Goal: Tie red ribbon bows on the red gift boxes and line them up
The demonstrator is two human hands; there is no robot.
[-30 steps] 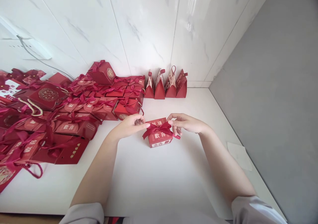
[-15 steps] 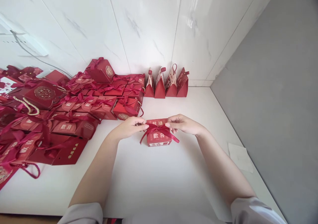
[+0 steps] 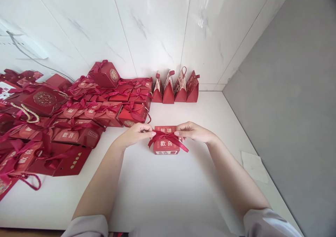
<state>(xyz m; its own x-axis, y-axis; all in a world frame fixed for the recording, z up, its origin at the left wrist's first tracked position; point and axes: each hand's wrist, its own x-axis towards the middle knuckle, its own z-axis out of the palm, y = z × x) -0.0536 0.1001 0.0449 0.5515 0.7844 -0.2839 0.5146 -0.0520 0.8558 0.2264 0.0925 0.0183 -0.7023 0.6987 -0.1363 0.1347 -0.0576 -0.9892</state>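
As it stretches left to right, a glossy crimson ribbon bow [image 3: 165,136] lies across the top of a small red cardboard box [image 3: 166,147] printed with pale characters, resting on the smooth white surface [image 3: 157,188]. Equally near on either side, the left hand [image 3: 136,133] pinches the bow's left part, the right hand [image 3: 193,132] its right part. Farther left, many red, ribbon-tied cardboard boxes [image 3: 108,114] sit crowded together.

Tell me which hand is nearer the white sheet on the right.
Right. The right hand, at the bow's right side, is left of the white sheet; the left hand, at the bow's left side, is farther left.
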